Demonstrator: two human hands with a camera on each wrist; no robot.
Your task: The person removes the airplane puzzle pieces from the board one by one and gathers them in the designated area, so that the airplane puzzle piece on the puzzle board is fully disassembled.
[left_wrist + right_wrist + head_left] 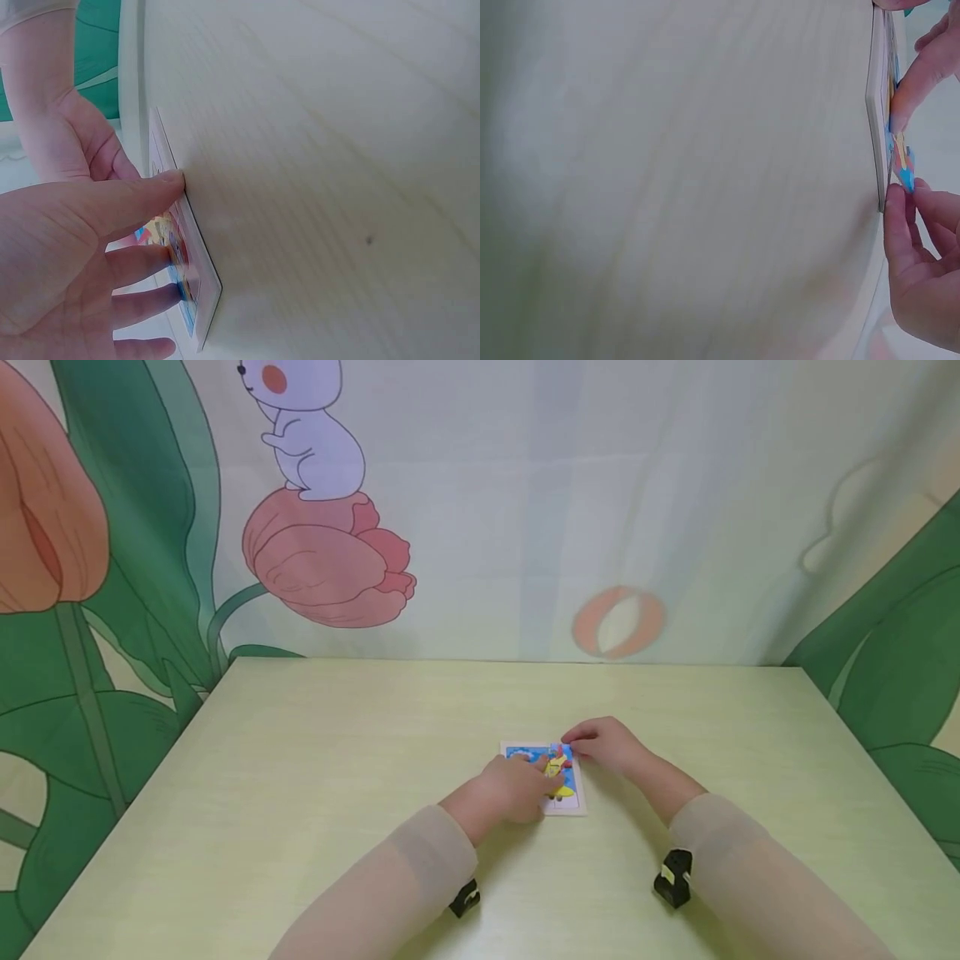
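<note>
A small jigsaw puzzle (pixel 567 803) with a pale frame lies flat on the table, its picture showing a yellow figure against blue. My left hand (pixel 517 787) rests across its left part with the fingers spread; in the left wrist view the thumb touches the frame's near edge and the fingertips touch the picture. At the far right corner, my right hand (pixel 609 745) pinches a puzzle piece (pixel 906 171) between thumb and fingers. The right wrist view shows that piece tilted up from the board, with a left fingertip close by its other end. My left hand hides much of the picture.
The light wood table (pixel 300 777) spreads around the puzzle, with its far edge against a printed curtain (pixel 480 527). Black devices sit at both wrists: one (pixel 466 898) under the left sleeve, another (pixel 673 878) beside the right sleeve.
</note>
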